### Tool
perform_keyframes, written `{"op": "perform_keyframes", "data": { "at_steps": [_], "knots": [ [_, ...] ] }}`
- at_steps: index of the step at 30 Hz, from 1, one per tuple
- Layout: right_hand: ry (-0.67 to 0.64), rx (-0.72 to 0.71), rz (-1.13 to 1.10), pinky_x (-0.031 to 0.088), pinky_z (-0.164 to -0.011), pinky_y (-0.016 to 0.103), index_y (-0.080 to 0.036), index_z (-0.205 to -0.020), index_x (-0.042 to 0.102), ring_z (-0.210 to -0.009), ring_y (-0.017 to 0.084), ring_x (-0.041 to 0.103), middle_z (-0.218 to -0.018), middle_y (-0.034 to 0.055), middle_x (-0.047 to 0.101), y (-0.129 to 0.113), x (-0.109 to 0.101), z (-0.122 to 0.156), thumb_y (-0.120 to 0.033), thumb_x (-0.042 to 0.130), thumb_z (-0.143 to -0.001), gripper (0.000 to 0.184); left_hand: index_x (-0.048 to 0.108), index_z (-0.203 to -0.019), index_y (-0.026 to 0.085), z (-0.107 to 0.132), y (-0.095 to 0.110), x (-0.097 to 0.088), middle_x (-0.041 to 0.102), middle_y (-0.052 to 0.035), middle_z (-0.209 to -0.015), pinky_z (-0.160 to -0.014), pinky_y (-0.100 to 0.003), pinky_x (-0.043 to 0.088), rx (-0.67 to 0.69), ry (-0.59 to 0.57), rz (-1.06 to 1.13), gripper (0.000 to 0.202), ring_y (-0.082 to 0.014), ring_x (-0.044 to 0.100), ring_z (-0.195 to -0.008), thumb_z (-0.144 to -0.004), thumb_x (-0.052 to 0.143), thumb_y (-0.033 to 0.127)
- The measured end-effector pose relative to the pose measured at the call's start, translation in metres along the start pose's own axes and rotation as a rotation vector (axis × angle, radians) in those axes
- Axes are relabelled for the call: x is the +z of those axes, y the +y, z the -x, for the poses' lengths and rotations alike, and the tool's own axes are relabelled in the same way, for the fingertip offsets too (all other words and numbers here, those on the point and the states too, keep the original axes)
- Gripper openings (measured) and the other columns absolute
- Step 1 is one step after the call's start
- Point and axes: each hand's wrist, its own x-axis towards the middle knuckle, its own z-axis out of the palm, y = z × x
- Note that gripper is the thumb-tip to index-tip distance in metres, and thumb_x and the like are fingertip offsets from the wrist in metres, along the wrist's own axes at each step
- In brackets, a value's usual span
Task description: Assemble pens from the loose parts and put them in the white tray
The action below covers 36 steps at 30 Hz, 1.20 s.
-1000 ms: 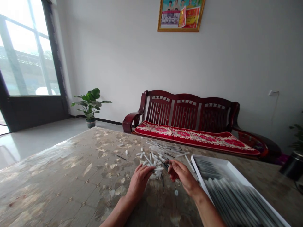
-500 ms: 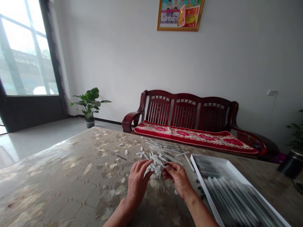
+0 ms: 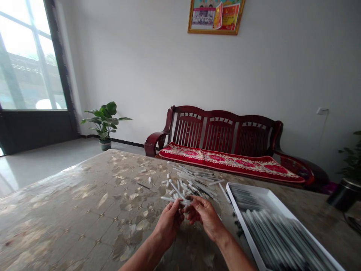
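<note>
My left hand [image 3: 170, 221] and my right hand [image 3: 208, 219] meet low over the near side of a heap of pen parts [image 3: 194, 185]. Thumb and fingers of both hands are closed around a whitish, see-through plastic pen tube [image 3: 185, 202], which spans the gap between them. Its ends are partly hidden by the fingertips. In the heap lie several pale tubes, short white caps and dark thin rods. One dark thin rod [image 3: 143, 186] lies apart on the left.
A white shallow box [image 3: 278, 199] full of capped pens [image 3: 284, 237] stands at the right. Small black pieces [image 3: 238, 224] lie along its left wall. The patterned tabletop [image 3: 84, 210] stretches left. Behind the table are a wooden bench [image 3: 220, 131] and a potted plant [image 3: 104, 122].
My left hand has turned and moved in to meet my right hand, its fingers now closed on the tube. My right hand has shifted slightly left and lower. The view has tilted a little.
</note>
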Motion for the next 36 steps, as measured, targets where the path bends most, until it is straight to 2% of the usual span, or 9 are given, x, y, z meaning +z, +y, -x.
{"op": "perform_keyframes", "data": {
  "at_steps": [2, 4, 6, 8, 10, 12, 15, 27, 36],
  "knots": [
    [0.085, -0.023, 0.112, 0.044, -0.046, 0.021, -0.017, -0.108, 0.068, -0.057, 0.013, 0.062, -0.077, 0.004, 0.071, -0.003, -0.013, -0.005, -0.063, 0.066, -0.076, 0.057, 0.062, -0.082, 0.014, -0.005, 0.006, -0.004, 0.065, 0.0002, -0.062, -0.049, -0.016, 0.051, 0.017, 0.152, 0.043, 0.01, -0.0072, 0.061, -0.049, -0.089, 0.063, 0.022],
    [0.22, -0.039, 0.304, 0.041, -0.044, 0.022, -0.017, -0.104, 0.069, -0.056, 0.014, 0.061, -0.077, 0.0036, 0.071, -0.009, -0.032, -0.011, -0.06, 0.065, -0.076, 0.051, 0.061, -0.081, 0.013, -0.009, 0.014, -0.007, 0.065, -0.0006, -0.061, -0.049, -0.015, 0.052, 0.042, 0.224, 0.069, 0.014, -0.0064, 0.061, -0.048, -0.093, 0.054, 0.016],
    [0.345, -0.031, 0.635, 0.043, -0.049, 0.024, -0.018, -0.098, 0.071, -0.06, 0.017, 0.064, -0.079, 0.0042, 0.072, -0.019, -0.056, -0.013, -0.047, 0.06, -0.081, 0.036, 0.061, -0.079, 0.012, -0.013, 0.02, -0.008, 0.065, -0.0011, -0.06, -0.048, -0.016, 0.053, 0.065, 0.244, 0.078, 0.017, -0.007, 0.062, -0.047, -0.094, 0.052, 0.014],
    [0.371, -0.01, 1.112, 0.047, -0.065, 0.027, -0.02, -0.097, 0.073, -0.077, 0.019, 0.068, -0.089, 0.0057, 0.075, -0.031, -0.081, -0.009, -0.027, 0.056, -0.083, 0.023, 0.061, -0.078, 0.012, -0.015, 0.023, -0.009, 0.066, -0.0016, -0.061, -0.047, -0.016, 0.054, 0.082, 0.253, 0.08, 0.017, -0.0082, 0.064, -0.049, -0.093, 0.053, 0.013],
    [0.388, 0.087, 1.516, 0.045, -0.073, 0.028, -0.023, -0.097, 0.074, -0.09, 0.022, 0.069, -0.097, 0.008, 0.075, -0.043, -0.103, 0.0, -0.014, 0.054, -0.081, 0.027, 0.061, -0.078, 0.012, -0.017, 0.023, -0.009, 0.067, -0.0017, -0.062, -0.047, -0.016, 0.054, 0.089, 0.253, 0.075, 0.016, -0.0088, 0.065, -0.05, -0.092, 0.054, 0.012],
    [0.415, 0.175, 1.687, 0.043, -0.072, 0.03, -0.022, -0.094, 0.076, -0.092, 0.024, 0.069, -0.097, 0.0114, 0.075, -0.053, -0.118, 0.011, -0.007, 0.051, -0.08, 0.032, 0.061, -0.077, 0.012, -0.018, 0.021, -0.009, 0.067, -0.0013, -0.062, -0.047, -0.016, 0.055, 0.086, 0.241, 0.059, 0.015, -0.0086, 0.065, -0.051, -0.091, 0.055, 0.011],
    [0.424, 0.222, 1.742, 0.042, -0.071, 0.031, -0.021, -0.092, 0.076, -0.09, 0.025, 0.069, -0.095, 0.0125, 0.075, -0.059, -0.126, 0.022, -0.003, 0.047, -0.08, 0.036, 0.061, -0.076, 0.012, -0.017, 0.017, -0.009, 0.066, -0.0008, -0.062, -0.047, -0.016, 0.055, 0.071, 0.211, 0.026, 0.013, -0.0083, 0.065, -0.05, -0.089, 0.061, 0.012],
    [0.387, 0.263, 2.001, 0.041, -0.072, 0.031, -0.021, -0.087, 0.077, -0.098, 0.026, 0.061, -0.1, 0.0137, 0.068, -0.054, -0.11, 0.027, -0.003, 0.042, -0.085, 0.039, 0.063, -0.079, 0.013, -0.011, 0.013, -0.006, 0.063, 0.0011, -0.06, -0.046, -0.015, 0.052, 0.022, 0.198, -0.055, 0.009, -0.0076, 0.063, -0.049, -0.085, 0.067, 0.017],
    [0.452, 0.185, 2.037, 0.041, -0.073, 0.031, -0.02, -0.081, 0.076, -0.093, 0.025, 0.061, -0.096, 0.013, 0.067, -0.042, -0.12, 0.031, -0.005, 0.047, -0.084, 0.033, 0.062, -0.076, 0.014, -0.006, 0.01, -0.001, 0.064, 0.0015, -0.062, -0.046, -0.014, 0.051, -0.003, 0.161, -0.067, 0.015, -0.0068, 0.062, -0.049, -0.08, 0.073, 0.023]
  ]
}}
